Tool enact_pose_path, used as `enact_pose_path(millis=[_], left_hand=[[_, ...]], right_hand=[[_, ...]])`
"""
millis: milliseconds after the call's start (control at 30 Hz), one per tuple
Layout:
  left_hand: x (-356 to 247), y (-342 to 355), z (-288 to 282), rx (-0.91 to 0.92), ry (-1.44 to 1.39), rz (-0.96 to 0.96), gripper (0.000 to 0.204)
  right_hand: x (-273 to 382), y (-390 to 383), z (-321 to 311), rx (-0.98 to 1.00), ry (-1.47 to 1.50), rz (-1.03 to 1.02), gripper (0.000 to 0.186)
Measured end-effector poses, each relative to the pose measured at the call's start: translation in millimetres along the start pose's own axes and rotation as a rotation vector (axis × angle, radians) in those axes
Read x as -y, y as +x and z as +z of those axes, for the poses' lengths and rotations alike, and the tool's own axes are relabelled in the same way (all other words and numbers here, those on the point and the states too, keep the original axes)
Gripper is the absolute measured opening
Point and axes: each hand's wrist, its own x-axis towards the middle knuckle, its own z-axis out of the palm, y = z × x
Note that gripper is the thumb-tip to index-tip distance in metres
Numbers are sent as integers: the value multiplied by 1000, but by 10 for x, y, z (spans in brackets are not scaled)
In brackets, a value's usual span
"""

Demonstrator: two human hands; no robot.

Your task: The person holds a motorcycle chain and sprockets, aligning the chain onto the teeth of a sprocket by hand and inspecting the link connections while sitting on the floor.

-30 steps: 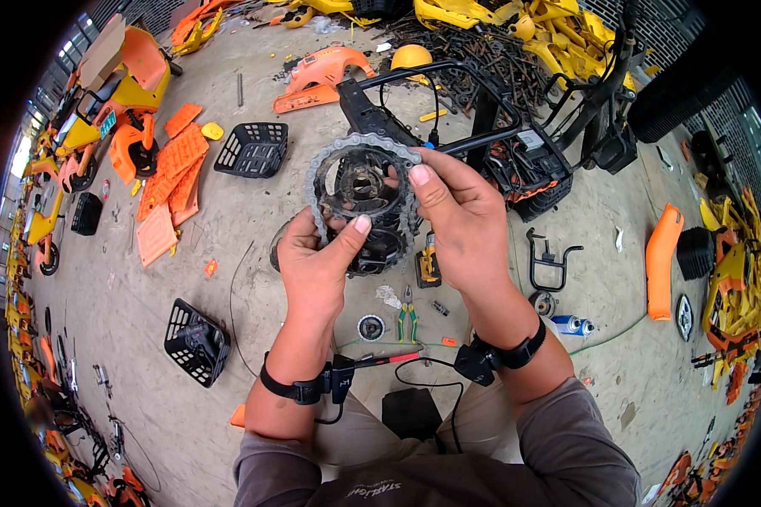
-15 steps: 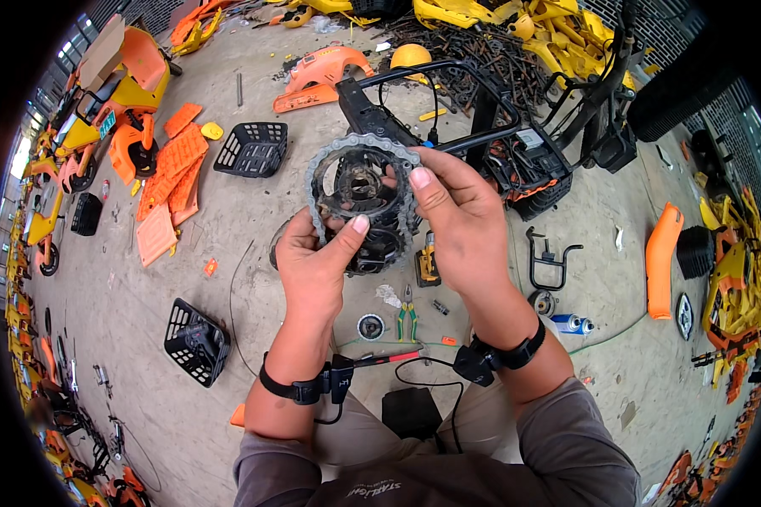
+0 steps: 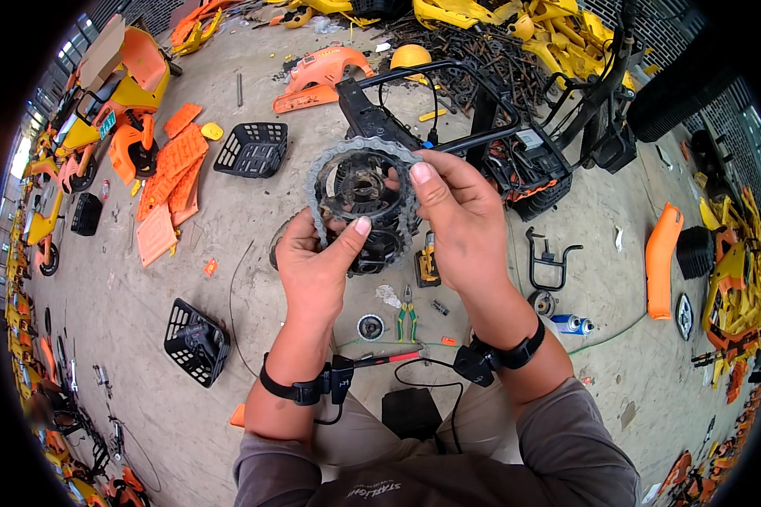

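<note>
A grey metal chain (image 3: 317,156) forms a loop in front of me, around a dark round part with a hub-like centre (image 3: 365,193). My left hand (image 3: 311,269) grips the lower left of the loop, thumb in front, fingers partly hidden behind. Holding the upper right is my right hand (image 3: 461,218), its thumb laid along the links. A fingertip shows through the loop. How far the round part is separate from the dark machinery behind it, I cannot tell. Below lie a yellow-and-black power tool (image 3: 428,264), green-handled pliers (image 3: 407,317) and a small toothed round part (image 3: 370,327).
A black vehicle frame (image 3: 473,127) stands just beyond my hands. Black baskets (image 3: 251,150) sit to the left, one holding a drill (image 3: 199,340). Blue cans (image 3: 572,324), a bent metal rack (image 3: 552,260) and an orange panel (image 3: 664,262) are on the right.
The chain and the round part have tilted slightly, so the hub-like centre appears a little lower. Both hands keep their grip in nearly the same place.
</note>
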Motion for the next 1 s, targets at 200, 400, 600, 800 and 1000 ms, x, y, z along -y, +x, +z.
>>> enact_pose_path(millis=[200,400,600,800,1000], left_hand=[[-2,-7,1,11,10,-6,19],[-5,2,7,22,22,-13,20],[-7,-18,16,31,12,-13,20],[7,-9,-20,36,40,-6,21],[9,-2,-25,55,84,-15,19]], right_hand=[[-1,2,-10,-10,8,-3,22],[-3,18,-30,-14,-1,-16,21],[0,8,-54,-9,-32,-27,21],[-24,49,-81,-6,-91,-40,18],[22,121,-276,73,-252,-131,14]])
